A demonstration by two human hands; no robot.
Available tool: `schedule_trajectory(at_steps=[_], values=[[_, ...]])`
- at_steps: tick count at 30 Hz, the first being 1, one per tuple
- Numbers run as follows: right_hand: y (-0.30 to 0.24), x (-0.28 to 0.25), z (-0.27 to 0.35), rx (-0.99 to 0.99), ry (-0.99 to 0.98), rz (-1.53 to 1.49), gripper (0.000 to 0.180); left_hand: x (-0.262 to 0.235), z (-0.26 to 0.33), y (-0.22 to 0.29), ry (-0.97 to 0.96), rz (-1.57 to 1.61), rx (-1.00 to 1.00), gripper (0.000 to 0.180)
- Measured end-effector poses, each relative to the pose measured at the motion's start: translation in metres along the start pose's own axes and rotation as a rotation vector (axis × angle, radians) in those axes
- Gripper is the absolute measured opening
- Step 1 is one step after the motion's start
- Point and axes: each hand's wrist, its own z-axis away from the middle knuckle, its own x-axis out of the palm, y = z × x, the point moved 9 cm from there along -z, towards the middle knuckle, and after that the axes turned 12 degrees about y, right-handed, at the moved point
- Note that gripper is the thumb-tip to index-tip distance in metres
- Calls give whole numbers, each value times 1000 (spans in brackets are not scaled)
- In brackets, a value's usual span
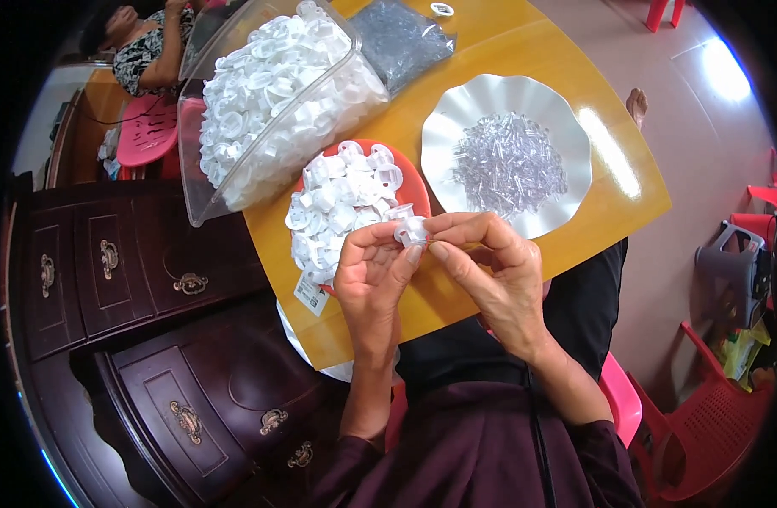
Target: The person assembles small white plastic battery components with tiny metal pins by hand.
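A small white plastic part (412, 231) is held up over the near side of the table. My left hand (373, 275) pinches it from the left between thumb and fingers. From the other side, the thumb and forefinger of my right hand (494, 262) close at its edge; anything tiny between those fingertips is too small to make out. Just behind my left hand, a red-orange bowl (414, 188) is heaped with similar white parts (342, 199). Beyond my right hand stands a wavy-rimmed white dish (443, 127) with many small clear plastic pieces (511, 165).
A large clear bin (193, 182) full of white parts stands at the table's far left. Next to it lies a grey plastic bag (401, 42). Dark drawers (151, 254) flank the yellow table (625, 127). Red chairs (702, 423) stand at right; another person (151, 51) sits far left.
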Motion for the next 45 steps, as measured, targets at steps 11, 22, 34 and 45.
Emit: schedule_trajectory(at_steps=[11, 22, 34, 45], values=[[0, -2, -1, -29, 36, -11, 10, 6, 1, 3, 33, 7, 56, 43], [5, -4, 0, 1, 45, -58, 9, 8, 5, 7, 3, -48, 190, 39], [1, -2, 1, -8, 27, 8, 8, 7, 4, 7, -28, -40, 206, 39], [4, -4, 2, 1, 30, -5, 9, 6, 5, 4, -35, -53, 201, 40]])
